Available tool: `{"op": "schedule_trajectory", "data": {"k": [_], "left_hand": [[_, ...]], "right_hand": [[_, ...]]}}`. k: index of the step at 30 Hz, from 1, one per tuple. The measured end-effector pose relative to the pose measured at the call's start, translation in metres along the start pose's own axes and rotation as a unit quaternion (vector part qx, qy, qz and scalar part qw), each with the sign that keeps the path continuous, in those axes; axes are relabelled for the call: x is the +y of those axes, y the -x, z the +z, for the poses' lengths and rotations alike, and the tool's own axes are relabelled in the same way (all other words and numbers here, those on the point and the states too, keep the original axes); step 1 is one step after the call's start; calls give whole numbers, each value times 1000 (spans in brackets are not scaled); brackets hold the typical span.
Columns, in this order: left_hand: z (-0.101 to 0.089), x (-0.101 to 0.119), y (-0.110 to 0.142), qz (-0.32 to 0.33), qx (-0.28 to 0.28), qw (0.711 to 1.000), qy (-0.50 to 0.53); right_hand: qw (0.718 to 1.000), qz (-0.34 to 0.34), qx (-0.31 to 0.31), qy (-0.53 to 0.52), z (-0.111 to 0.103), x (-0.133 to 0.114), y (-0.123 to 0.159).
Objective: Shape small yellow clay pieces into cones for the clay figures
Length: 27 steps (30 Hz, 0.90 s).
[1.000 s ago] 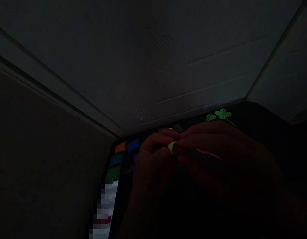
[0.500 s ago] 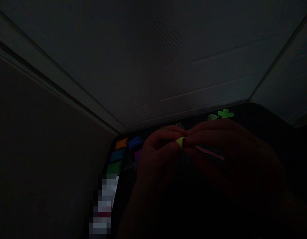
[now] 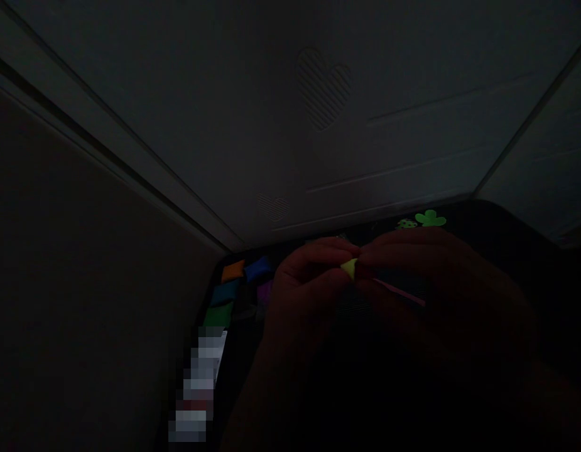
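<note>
The scene is very dark. Between the fingertips of both hands is a small yellow piece of what looks like modelling clay (image 3: 349, 269), with a pointed, roughly triangular face showing. My left hand (image 3: 309, 285) pinches it from the left with thumb and forefinger. From the right, the fingertips of my right hand (image 3: 412, 270) close on it too, and its far side is hidden by them. A thin pink stick (image 3: 403, 293) shows below the right hand's fingers; whether it is held or lies on the table cannot be told.
Left of my hands lie soft packets in orange (image 3: 233, 272), blue (image 3: 258, 269), teal (image 3: 225, 292), green (image 3: 218, 315) and purple (image 3: 264, 292) on the dark table. A green flower shape (image 3: 430, 218) and a spotted piece (image 3: 406, 223) lie at the back, before a pale panel (image 3: 215, 125).
The view has shifted slightly. The yellow piece has turned a little between my fingertips, and its face now looks more sharply three-cornered. Both hands keep their pinch.
</note>
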<state>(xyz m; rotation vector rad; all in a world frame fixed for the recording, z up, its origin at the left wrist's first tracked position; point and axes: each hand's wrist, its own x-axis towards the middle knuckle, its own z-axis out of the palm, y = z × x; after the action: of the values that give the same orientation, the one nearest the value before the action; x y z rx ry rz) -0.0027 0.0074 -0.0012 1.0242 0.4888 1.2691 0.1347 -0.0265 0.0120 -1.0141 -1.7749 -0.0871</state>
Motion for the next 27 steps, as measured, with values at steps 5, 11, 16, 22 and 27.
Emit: {"op": "schedule_trajectory", "data": {"k": [5, 11, 16, 22, 27], "left_hand": [[-1, 0, -1, 16, -10, 1000, 2], [-2, -1, -2, 19, 1, 1000, -14], [-3, -3, -2, 35, -4, 999, -15], [-2, -4, -2, 39, 13, 999, -24], [-1, -5, -2, 29, 23, 999, -9]], "right_hand": [[1000, 2, -6, -13, 0, 2, 2], [1000, -8, 1, 4, 0, 3, 2], [1000, -7, -7, -7, 0, 5, 2], [1000, 0, -7, -13, 1, 6, 3], [1000, 12, -4, -15, 2, 6, 3]]}}
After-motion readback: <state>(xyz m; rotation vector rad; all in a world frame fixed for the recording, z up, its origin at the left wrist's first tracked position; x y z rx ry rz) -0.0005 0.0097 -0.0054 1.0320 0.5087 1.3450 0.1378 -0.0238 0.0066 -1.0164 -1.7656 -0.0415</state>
